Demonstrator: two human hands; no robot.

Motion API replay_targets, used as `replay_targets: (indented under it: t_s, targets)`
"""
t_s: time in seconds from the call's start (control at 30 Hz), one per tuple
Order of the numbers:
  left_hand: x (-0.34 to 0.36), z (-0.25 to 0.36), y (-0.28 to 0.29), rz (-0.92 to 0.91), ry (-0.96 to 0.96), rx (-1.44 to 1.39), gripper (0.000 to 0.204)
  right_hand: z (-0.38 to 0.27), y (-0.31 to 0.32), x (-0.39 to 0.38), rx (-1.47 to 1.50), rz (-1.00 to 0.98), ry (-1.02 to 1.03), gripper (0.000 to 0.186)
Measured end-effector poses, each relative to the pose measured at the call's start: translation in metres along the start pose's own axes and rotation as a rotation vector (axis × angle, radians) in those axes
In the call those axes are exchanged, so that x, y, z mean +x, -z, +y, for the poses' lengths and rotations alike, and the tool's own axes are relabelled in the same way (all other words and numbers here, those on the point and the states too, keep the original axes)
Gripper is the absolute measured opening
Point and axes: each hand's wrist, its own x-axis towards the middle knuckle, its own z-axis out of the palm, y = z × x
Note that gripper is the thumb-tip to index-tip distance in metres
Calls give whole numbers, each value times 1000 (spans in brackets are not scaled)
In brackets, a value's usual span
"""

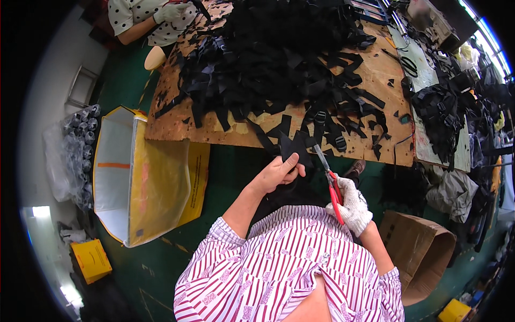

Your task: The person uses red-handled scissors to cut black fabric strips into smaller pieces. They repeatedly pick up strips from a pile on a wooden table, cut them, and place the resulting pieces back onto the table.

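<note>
Near the table's front edge, my bare left hand grips a black fabric piece between thumb and fingers. My right hand, in a white knit glove, is wrapped round red-handled scissors. Their metal blades point up and away, just right of the fabric piece; whether they touch it I cannot tell. Beyond both hands a big tangled heap of black straps covers much of the wooden table. Black plastic buckles show on some straps close to the edge.
A large yellow bin-like sack stands left of me, an open cardboard box at my right. Another person in a dotted shirt works at the far left. Black-handled scissors and more black straps lie at the right.
</note>
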Motion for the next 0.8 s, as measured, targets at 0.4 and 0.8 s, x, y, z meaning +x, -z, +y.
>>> replay_targets:
  t_s: [0.4,0.8]
  targets:
    - [1,4,-14,-106,31,53,49,-3,-4,5,-88,50,173,76]
    - [7,9,-5,-132,45,79,48,3,-25,0,247,68,18,50]
